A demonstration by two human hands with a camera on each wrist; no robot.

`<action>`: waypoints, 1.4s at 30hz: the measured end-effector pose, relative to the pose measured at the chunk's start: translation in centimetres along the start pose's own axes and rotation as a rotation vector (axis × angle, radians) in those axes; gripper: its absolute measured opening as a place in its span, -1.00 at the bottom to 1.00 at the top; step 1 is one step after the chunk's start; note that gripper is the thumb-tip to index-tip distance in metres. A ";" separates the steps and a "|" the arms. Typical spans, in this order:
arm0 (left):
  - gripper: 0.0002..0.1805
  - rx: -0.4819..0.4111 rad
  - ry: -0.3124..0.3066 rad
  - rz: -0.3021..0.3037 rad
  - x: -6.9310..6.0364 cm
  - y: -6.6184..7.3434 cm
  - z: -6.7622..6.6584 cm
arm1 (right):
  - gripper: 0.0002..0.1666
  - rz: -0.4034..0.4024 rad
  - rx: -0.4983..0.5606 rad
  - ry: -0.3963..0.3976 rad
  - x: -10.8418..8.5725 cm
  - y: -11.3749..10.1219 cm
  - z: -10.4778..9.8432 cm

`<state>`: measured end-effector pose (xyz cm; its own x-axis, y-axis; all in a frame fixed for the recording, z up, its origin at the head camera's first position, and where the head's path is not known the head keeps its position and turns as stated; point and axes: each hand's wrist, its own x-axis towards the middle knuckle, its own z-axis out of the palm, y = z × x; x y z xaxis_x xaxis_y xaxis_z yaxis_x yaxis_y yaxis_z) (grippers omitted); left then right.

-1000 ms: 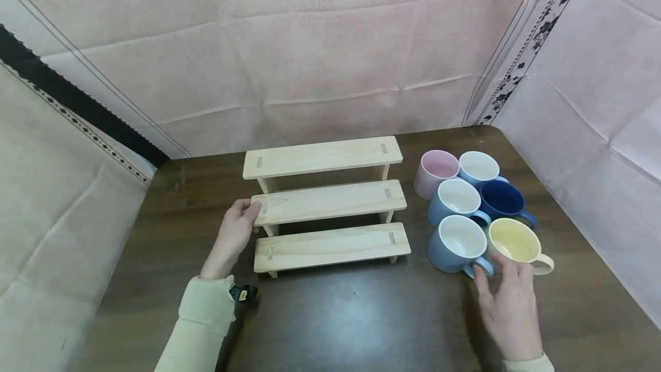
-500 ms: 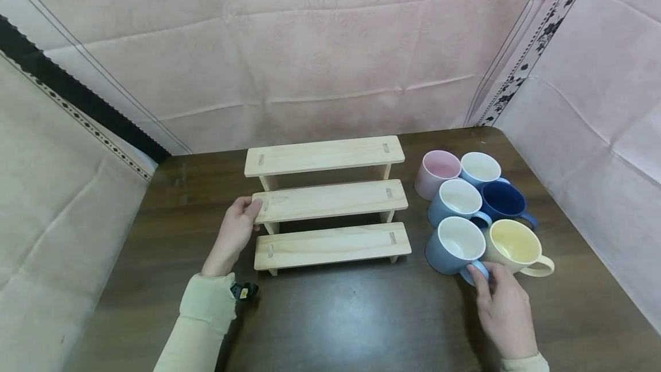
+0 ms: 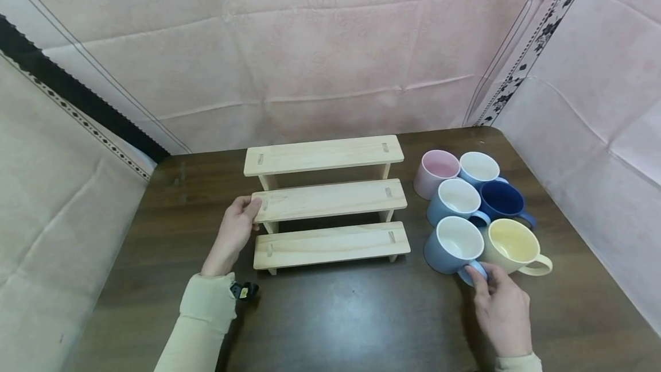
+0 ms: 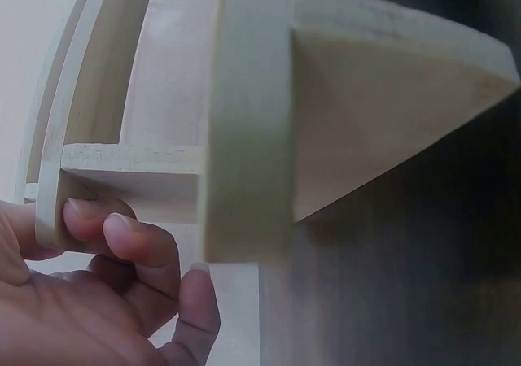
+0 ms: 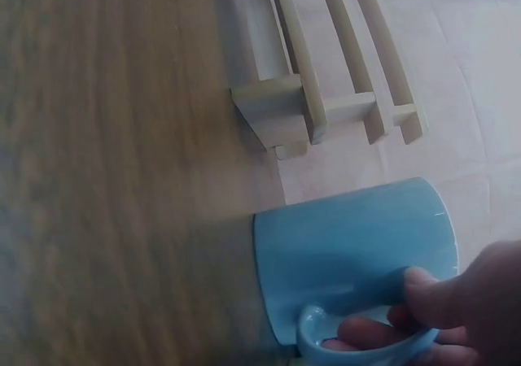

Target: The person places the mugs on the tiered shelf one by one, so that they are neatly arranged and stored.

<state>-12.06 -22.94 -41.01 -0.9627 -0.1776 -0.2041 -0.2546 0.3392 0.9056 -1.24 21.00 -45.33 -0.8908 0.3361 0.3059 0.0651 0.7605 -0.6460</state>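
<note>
A pale wooden rack [image 3: 330,202] with three stepped shelves stands on the brown table. My left hand [image 3: 234,237] grips the left end of its middle shelf, thumb on top and curled fingers [image 4: 142,240] beneath. Over on the right, my right hand [image 3: 503,312] holds the handle of the front light-blue mug [image 3: 445,252]. In the right wrist view, fingers [image 5: 370,332] pass through the handle and the thumb lies against the mug wall. That mug is upright; whether its base touches the table I cannot tell. A yellow mug [image 3: 513,240] stands just beside it.
Behind the held mug stand another blue mug [image 3: 439,211], a dark blue mug [image 3: 508,205], a pale blue mug [image 3: 477,166] and a pink mug [image 3: 427,182], close together. Pinkish cloth [image 3: 330,50] hangs behind the table [image 3: 330,314] and along both sides.
My right hand has moved left from the yellow mug's front and taken the light-blue mug's handle. That mug has shifted slightly left. The left hand keeps its grip on the rack.
</note>
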 end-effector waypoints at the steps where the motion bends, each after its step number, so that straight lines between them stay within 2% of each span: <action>1: -0.49 -0.001 0.001 0.000 0.0 0.0 0.0 | -0.81 0.001 0.002 0.009 0.0 0.0 0.1; 10: -0.51 -0.019 0.014 -0.003 -0.1 0.0 0.1 | -0.79 0.056 0.018 0.063 0.0 -0.3 0.4; 14: -0.52 -0.033 0.015 -0.001 0.1 -0.1 0.3 | -0.78 0.077 0.020 0.061 0.0 -0.5 0.3; 20: -0.52 -0.027 0.014 0.002 0.0 -0.1 0.4 | -0.80 0.069 0.041 0.064 0.1 -1.2 -0.5; 29: -0.51 -0.033 0.011 0.008 -0.1 -0.1 0.3 | -0.84 -0.032 0.034 0.095 0.8 -3.0 -3.3; 33: -0.51 -0.035 0.011 0.009 -0.1 -0.1 0.3 | -0.82 -0.060 0.016 0.061 1.5 -4.1 -4.9; 38: -0.51 -0.042 0.012 0.008 0.0 -0.2 0.4 | -0.81 -0.089 0.048 0.018 2.7 -5.6 -6.4; 42: -0.51 -0.042 0.013 0.011 0.0 -0.3 0.3 | -0.77 -0.185 0.098 0.029 3.6 -6.9 -6.7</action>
<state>-12.00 -22.75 -41.37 -0.9642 -0.1856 -0.1892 -0.2393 0.3026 0.9226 -1.91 20.72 -35.10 -0.8700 0.2128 0.4447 -0.1437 0.7534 -0.6417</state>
